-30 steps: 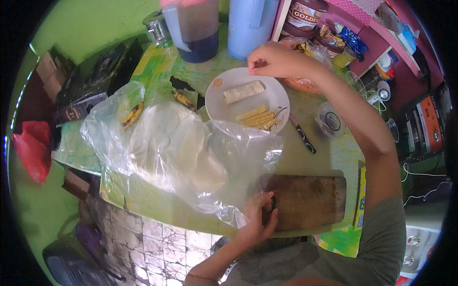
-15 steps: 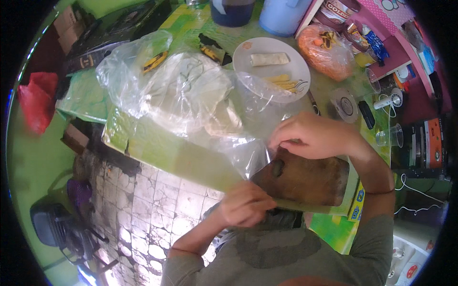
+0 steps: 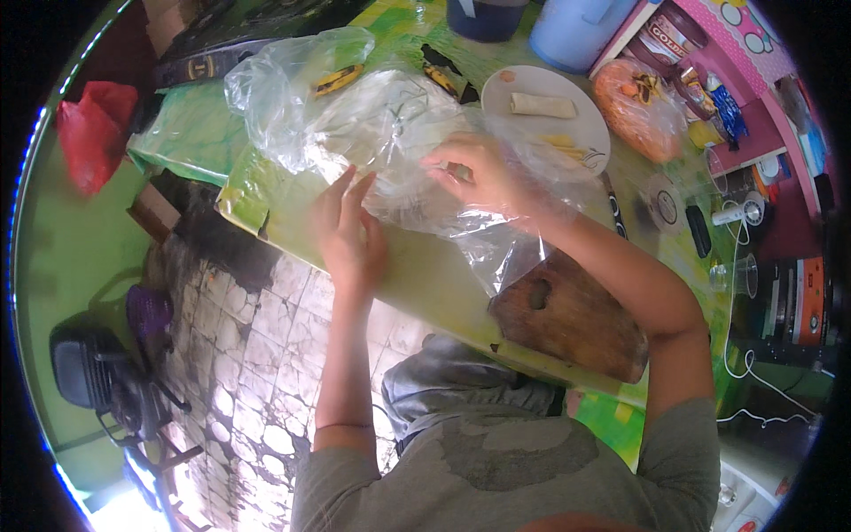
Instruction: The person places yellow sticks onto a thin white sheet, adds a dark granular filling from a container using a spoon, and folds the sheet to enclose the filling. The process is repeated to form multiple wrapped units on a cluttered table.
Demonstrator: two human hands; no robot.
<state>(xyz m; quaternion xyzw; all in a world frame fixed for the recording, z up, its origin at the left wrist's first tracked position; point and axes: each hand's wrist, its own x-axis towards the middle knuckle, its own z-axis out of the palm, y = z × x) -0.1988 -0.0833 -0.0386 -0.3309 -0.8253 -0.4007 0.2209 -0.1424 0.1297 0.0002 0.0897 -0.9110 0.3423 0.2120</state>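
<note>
My left hand is raised at the table's front edge, its fingers stretched and apart. Its fingertips lie against or just over a clear plastic bag that covers pale, flat sheets. My right hand hovers over the bag's right part, thumb and forefinger curled toward each other with a gap; I see nothing held. Below my right forearm, a brown wooden board with a hole lies near the edge. Beyond, a white plate carries a pale roll and yellow strips, partly behind plastic.
Two bananas lie at the bag's far side. A blue container and a tied bag of orange shreds stand at the back right. Clear cups and a white cable are along the right. A black chair stands left.
Both hands have left the board's area. My left hand has moved up and left, and my right hand up and left over the bag. The view has shifted slightly.
</note>
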